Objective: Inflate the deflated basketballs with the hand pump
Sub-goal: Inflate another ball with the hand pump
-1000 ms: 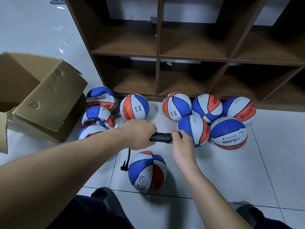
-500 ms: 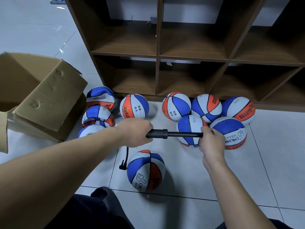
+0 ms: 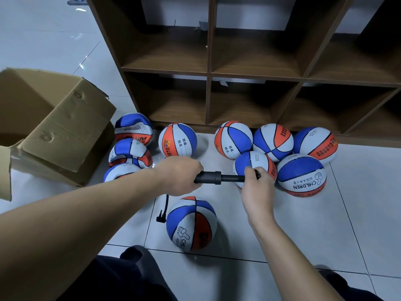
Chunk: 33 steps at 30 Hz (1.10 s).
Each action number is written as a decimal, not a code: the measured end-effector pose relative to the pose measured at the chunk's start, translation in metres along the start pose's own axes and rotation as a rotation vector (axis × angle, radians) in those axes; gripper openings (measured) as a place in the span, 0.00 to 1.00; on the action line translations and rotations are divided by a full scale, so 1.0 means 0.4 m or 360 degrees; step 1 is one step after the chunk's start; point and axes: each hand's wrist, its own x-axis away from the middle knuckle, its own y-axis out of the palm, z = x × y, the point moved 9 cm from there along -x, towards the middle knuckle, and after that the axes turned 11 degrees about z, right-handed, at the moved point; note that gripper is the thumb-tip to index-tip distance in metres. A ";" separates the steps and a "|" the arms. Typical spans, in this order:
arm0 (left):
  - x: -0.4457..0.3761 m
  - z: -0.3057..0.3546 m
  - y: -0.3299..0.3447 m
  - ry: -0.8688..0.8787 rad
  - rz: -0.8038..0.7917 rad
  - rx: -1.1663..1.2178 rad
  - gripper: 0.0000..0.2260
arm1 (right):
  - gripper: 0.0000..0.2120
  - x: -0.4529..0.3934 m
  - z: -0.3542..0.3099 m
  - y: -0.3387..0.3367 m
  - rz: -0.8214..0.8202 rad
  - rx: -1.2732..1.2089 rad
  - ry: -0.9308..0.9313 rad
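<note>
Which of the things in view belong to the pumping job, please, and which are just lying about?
In use: hand pump, its hose, left hand, right hand, near basketball, dented basketballs by the box.
Lying about: cardboard box, wooden shelf.

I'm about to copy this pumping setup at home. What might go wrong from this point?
Nothing steadies the ball being filled on the smooth floor tiles: it may roll and tug the hose loose. Both hands hold the pump in mid-air, so the right hand could knock the nearby ball on its strokes.
</note>
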 end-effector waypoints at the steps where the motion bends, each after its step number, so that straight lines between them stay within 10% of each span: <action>1: -0.002 0.004 0.000 0.0009 0.0002 -0.0001 0.11 | 0.16 0.007 -0.001 0.006 -0.0021 -0.0003 -0.0006; 33: -0.007 -0.042 -0.015 -0.0046 0.0051 0.0003 0.10 | 0.15 -0.098 0.025 -0.056 -0.0163 -0.0055 0.0129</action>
